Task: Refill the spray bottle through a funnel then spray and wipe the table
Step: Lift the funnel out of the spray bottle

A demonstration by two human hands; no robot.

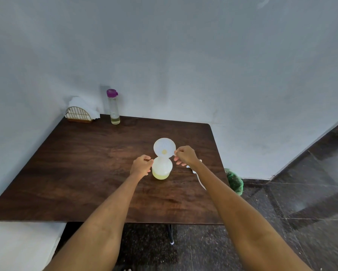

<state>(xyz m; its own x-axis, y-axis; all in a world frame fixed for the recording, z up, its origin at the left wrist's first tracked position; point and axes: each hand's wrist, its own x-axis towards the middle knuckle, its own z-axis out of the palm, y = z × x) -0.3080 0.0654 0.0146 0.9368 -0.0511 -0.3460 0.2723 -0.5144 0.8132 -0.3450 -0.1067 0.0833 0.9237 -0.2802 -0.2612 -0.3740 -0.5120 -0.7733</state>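
Pinched at its rim by the right hand (185,155), a white funnel (164,148) is held tilted over the table, its wide mouth facing the camera and a yellowish spot seen at its centre. The left hand (141,166) is curled against the 9 o'clock side of a translucent spray bottle (162,169); whether the bottle is actually gripped cannot be told. The bottle stands upright near the middle of the dark wooden table (86,163), pale yellow liquid filling its lower part. A white spray head with tube (198,176) is partly hidden under the right forearm, at the bottle's 3 o'clock. At 11 o'clock, by the wall, a slim clear bottle with a purple cap (113,107) is noted, and farther left a wire napkin holder (79,113) with white napkins.
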